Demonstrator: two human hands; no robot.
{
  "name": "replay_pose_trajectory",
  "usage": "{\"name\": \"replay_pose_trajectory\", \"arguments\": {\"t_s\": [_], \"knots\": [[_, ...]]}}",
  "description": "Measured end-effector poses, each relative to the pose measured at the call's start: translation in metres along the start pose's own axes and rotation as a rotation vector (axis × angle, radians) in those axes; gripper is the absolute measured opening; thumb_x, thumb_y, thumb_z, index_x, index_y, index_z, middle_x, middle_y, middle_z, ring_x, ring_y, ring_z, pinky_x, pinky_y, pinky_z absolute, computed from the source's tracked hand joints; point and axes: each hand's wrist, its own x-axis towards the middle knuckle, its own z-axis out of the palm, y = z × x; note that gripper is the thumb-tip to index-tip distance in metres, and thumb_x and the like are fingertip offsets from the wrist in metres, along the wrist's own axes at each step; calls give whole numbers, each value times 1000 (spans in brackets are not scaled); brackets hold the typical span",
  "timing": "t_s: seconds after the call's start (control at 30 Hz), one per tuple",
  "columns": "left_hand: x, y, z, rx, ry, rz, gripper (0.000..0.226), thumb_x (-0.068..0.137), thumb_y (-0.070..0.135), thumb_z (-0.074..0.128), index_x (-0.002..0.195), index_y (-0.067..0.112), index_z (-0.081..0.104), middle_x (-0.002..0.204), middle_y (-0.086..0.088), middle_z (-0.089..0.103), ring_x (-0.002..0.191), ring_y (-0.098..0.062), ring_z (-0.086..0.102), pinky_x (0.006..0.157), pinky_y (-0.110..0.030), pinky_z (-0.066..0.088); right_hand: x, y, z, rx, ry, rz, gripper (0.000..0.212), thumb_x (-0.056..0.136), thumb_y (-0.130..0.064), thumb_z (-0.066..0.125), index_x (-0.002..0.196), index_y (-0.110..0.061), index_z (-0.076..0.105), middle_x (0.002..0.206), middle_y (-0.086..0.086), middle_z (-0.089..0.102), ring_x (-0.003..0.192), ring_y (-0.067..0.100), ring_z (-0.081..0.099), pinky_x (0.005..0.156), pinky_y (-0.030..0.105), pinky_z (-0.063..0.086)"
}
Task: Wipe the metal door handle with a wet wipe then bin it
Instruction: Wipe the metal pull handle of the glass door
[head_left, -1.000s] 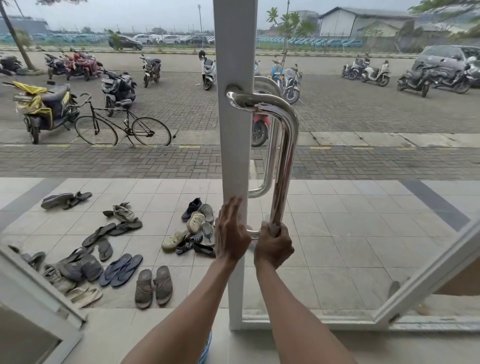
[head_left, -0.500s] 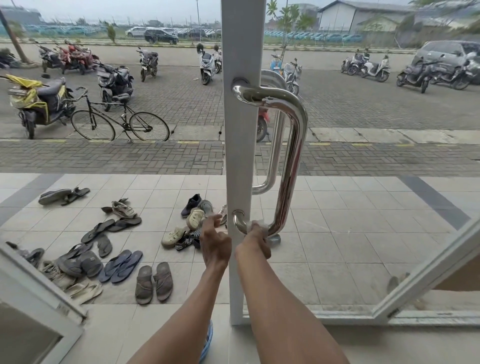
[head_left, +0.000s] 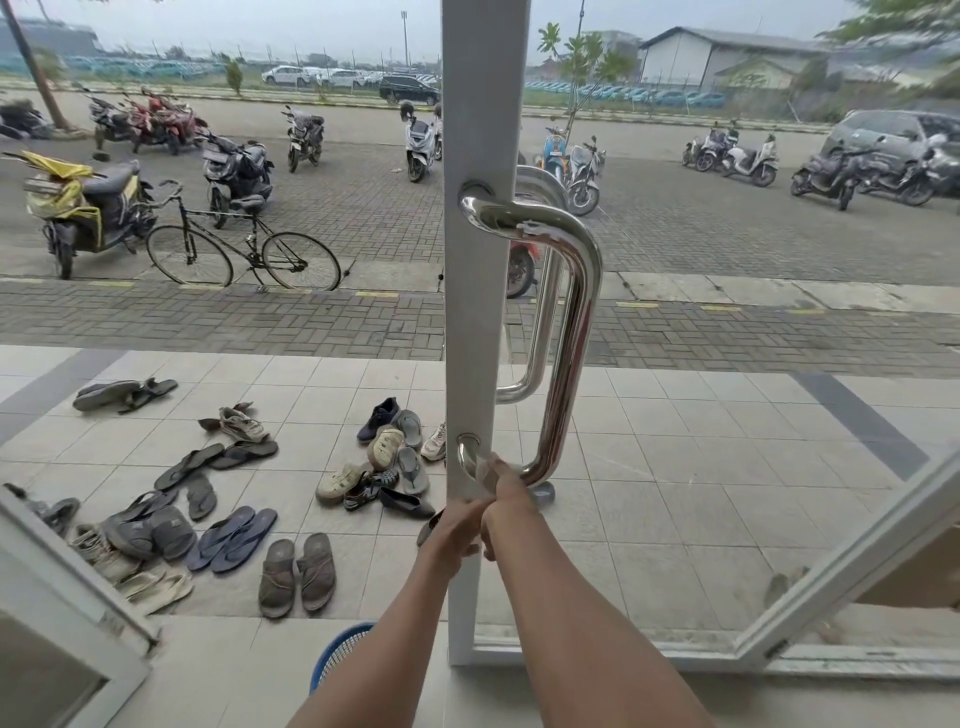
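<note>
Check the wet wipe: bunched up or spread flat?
Bunched. The wet wipe is a crumpled wad pressed by the right hand against the lower bend of the metal door handle.

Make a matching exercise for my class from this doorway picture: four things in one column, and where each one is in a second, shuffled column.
Things:
1. wet wipe
2. left hand
3. blue basket
4. bicycle

Places:
A. parked outside on the brick paving
B. on the floor beneath the left forearm
C. on the white door frame, below the handle's lower mount
D. pressed by the right hand against the lower end of the metal door handle

Pairs: 1-D, 2-C, 3-B, 4-A
</note>
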Motion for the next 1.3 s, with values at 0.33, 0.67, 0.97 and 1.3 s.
{"name": "replay_pose_trajectory", "arguments": {"t_s": [0.33,0.67,0.97,1.3], "knots": [[7,-5,27,-628,192,-108,34,57,20,89,65,4,60,50,-5,54,32,-11,43,34,-16,34,-1,-4,-18,-36,-125,-56,45,72,-42,77,91,-3,65,85,7,63,67,20,54,76,36,46],[32,-9,57,-1017,221,-75,65,48,46,86,102,18,66,98,2,71,72,-11,69,56,-24,56,11,-17,-36,48,-111,-63,45,62,-27,87,94,-2,67,93,17,72,86,28,69,74,40,56],[4,32,42,-952,469,-14,27,75,15,79,71,3,55,78,-13,63,72,-25,63,68,-36,57,-17,-22,-48,-223,349,-810,41,68,-38,83,101,-18,70,91,4,74,86,23,69,77,28,49],[10,26,20,-540,382,3,25,73,21,79,75,8,57,71,-9,65,63,-21,59,60,-30,46,-26,-17,-56,-496,404,-1008,20,76,-31,77,81,-14,69,77,6,74,76,31,68,70,33,51]]}}
